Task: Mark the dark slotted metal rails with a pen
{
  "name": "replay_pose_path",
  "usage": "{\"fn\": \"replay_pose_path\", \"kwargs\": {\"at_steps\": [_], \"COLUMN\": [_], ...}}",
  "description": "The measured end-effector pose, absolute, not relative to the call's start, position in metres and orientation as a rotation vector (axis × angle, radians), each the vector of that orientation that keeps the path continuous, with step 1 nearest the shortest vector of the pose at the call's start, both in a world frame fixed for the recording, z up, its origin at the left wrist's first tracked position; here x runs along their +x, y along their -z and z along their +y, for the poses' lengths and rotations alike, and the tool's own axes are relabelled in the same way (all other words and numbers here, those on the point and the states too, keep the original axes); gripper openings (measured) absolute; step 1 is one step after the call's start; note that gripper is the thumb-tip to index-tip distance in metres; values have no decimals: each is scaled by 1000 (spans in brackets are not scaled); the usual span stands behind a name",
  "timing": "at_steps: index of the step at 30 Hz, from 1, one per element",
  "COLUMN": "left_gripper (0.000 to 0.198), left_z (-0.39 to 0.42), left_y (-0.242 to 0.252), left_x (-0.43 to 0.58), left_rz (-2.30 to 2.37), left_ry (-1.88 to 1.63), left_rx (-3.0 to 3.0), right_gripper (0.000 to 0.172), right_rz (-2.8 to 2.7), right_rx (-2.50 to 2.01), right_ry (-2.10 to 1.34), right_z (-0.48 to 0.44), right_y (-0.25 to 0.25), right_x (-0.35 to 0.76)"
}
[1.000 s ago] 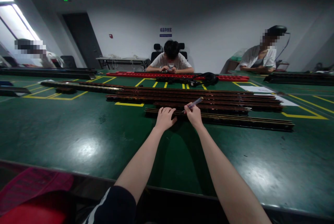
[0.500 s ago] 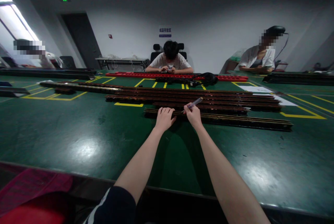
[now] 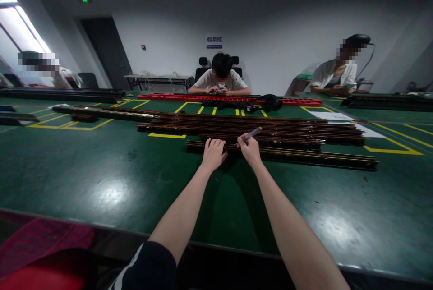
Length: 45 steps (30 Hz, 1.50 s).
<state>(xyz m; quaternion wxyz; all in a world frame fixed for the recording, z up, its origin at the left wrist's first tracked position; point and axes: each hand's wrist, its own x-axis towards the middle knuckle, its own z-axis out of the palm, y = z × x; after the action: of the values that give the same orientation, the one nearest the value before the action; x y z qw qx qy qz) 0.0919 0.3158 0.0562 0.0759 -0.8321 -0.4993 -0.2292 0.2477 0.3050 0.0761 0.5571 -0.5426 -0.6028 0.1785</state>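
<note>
Hands at work on a long dark strip, seen from the head camera. We see the left hand [image 3: 214,154] laid palm down on the near edge of the nearest strip [image 3: 304,155]. Its fingers are loosely extended and rest on the strip's top face without closing round it. The right hand [image 3: 250,149], just beside the left, has its fingers pinched shut on a pen [image 3: 248,135]. The pen's tip points down and left toward the strip between the two hands, and its far end tilts up and to the right. We cannot tell whether the tip touches the strip.

The nearest strip lies crosswise on the green table [image 3: 101,177] and runs from just left of the left hand well out to the right. Behind it we find several more dark strips [image 3: 237,124], roughly parallel and close together, among yellow floor-style markings [image 3: 167,135]. Farther back lies a red strip [image 3: 189,97] with a black object [image 3: 270,100] on it. A white sheet [image 3: 333,115] lies at the right. A co-worker [image 3: 221,79] sits across the table, hands together at the red strip, and a second person [image 3: 334,78] sits at the far right.
</note>
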Motion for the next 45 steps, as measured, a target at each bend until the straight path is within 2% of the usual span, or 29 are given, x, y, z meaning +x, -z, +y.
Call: {"fn": "replay_pose_path", "kwargs": {"at_steps": [28,45], "left_gripper": [30,44], "left_z": [316,316], "left_y": [-56,-56], "left_x": [92,92], "left_rz": [-1550,-1571], "left_ry": [754,737], "left_rx": [-2438,-2420], "right_gripper": [21,16], "right_rz": [-1400,-1417], "right_rx": [-1260,-1301], "right_ry": [-431,-408], "right_z": [307,306], "right_y": [-74,-76], "right_x": [248,251]}}
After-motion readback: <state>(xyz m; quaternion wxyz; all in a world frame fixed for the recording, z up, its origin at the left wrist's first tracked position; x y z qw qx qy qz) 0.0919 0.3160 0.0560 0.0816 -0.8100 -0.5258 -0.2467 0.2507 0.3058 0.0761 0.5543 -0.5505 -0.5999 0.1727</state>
